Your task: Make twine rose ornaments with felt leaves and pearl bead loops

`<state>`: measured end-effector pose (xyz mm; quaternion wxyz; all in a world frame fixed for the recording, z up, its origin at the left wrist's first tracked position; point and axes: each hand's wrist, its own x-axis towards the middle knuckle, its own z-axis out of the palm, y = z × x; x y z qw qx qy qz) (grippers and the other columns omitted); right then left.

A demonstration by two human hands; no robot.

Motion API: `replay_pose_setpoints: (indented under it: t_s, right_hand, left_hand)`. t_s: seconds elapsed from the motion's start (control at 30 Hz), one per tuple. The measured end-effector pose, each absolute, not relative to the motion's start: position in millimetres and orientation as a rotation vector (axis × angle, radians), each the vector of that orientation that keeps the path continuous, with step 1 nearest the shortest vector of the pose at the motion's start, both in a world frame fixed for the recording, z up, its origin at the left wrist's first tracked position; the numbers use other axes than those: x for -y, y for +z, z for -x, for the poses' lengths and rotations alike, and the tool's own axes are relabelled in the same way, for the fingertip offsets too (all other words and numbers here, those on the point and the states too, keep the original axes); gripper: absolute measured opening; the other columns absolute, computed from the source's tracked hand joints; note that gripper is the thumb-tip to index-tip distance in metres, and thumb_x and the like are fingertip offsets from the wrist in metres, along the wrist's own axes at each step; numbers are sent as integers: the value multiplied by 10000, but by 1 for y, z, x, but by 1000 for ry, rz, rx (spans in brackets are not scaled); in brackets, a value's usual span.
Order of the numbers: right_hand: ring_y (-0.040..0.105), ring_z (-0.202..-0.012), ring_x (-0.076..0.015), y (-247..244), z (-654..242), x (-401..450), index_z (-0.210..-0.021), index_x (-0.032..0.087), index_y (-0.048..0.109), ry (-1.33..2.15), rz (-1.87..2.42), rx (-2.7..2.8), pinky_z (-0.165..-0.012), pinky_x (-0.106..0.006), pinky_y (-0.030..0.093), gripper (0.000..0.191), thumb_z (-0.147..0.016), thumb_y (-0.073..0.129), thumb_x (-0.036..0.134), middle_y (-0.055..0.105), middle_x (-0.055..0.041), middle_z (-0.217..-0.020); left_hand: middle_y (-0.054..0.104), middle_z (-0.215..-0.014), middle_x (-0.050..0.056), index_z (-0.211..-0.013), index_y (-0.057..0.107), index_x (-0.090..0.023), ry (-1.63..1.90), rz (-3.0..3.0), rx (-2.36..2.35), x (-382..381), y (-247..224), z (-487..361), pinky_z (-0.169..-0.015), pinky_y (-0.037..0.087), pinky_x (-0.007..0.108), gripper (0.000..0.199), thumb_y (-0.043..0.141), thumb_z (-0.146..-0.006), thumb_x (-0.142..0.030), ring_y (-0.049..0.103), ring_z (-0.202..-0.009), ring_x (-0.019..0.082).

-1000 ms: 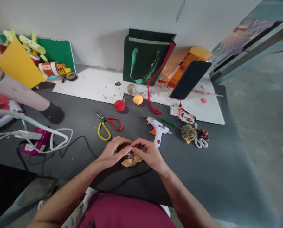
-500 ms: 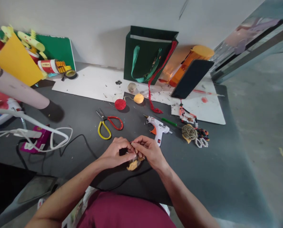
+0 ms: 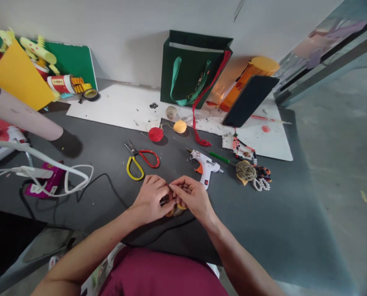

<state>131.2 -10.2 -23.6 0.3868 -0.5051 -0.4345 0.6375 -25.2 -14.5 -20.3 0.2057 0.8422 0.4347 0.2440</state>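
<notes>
My left hand is closed round a small yellow and brown crafted piece near the table's front edge. Meeting it from the other side, my right hand is pinched at the top of the same piece, thumb and forefinger together. Fingers cover most of the piece. Beyond my left hand lie scissors with one yellow and one red handle. A white glue gun rests just past my right hand. Red and yellow yarn balls sit farther back.
A green paper bag, an orange bottle and a dark phone stand at the back. To the right are a knitted flower and a green-handled tool. White cables and a pink tube occupy the left.
My left hand has turned further over the piece, its fingers drawn in. Less of the yellow part shows below the hands. My right hand keeps its pinch in nearly the same place.
</notes>
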Motion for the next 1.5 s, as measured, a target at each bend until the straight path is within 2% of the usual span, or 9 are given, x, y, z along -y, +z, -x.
replay_pose_setpoints:
  t_s: [0.23,0.47,0.63,0.77,0.97,1.27,1.37,1.5]
  right_hand:
    - [492,-366,-68,-25,-131,11,-749,169,629,1607,1329,1086,-314,-163,374,265,-732,713,420,581,32,-514]
    - [508,-358,-54,-22,-134,9,-737,159,599,1724,1265,944,-301,-132,352,315,-701,747,434,642,11,-563]
    - [510,-366,-50,-19,-137,7,-735,165,583,1740,1239,873,-300,-124,338,310,-710,750,424,630,26,-567]
    - [495,-361,-48,-17,-141,5,-721,168,567,1748,1238,861,-304,-128,315,315,-707,752,423,610,36,-545]
    - [421,-324,-32,-13,-147,4,-675,171,528,1788,1292,954,-307,-141,232,300,-707,724,396,571,49,-488]
    - [423,-346,-38,-6,-150,4,-649,173,533,1944,1342,1310,-367,-160,301,170,-697,670,263,542,61,-462]
    - [426,-335,-37,-7,-150,4,-660,175,522,1945,1341,1318,-349,-153,282,202,-713,668,303,558,54,-466]
    - [387,-261,-48,-9,-151,3,-736,200,459,1956,1351,1273,-274,-138,204,291,-783,612,443,550,70,-411]
  left_hand:
    - [558,-676,54,-692,583,-180,709,-2657,-1269,16,-23,22,-770,394,383,162,499,-827,-214,479,-735,212]
    - [572,-782,73,-809,585,-160,608,-2611,-1242,19,-22,24,-785,400,395,187,427,-892,-219,462,-800,229]
    - [570,-797,70,-817,571,-159,583,-2520,-1238,18,-23,27,-791,392,390,243,367,-944,-199,457,-815,221]
    - [591,-786,34,-813,579,-177,632,-2202,-1203,15,-26,32,-761,389,348,229,419,-960,-248,487,-797,186]
    - [651,-728,4,-727,641,-189,710,-1836,-1194,7,-25,38,-752,388,328,211,571,-897,-292,541,-749,161]
    - [673,-698,9,-690,667,-194,758,-1682,-1217,4,-19,39,-736,412,321,160,615,-833,-243,568,-735,165]
    - [668,-687,12,-685,668,-193,764,-1679,-1216,4,-19,39,-736,415,323,176,609,-838,-256,568,-731,167]
    - [670,-695,17,-702,678,-195,751,-1719,-1201,4,-21,41,-726,416,318,212,595,-866,-301,567,-724,163]
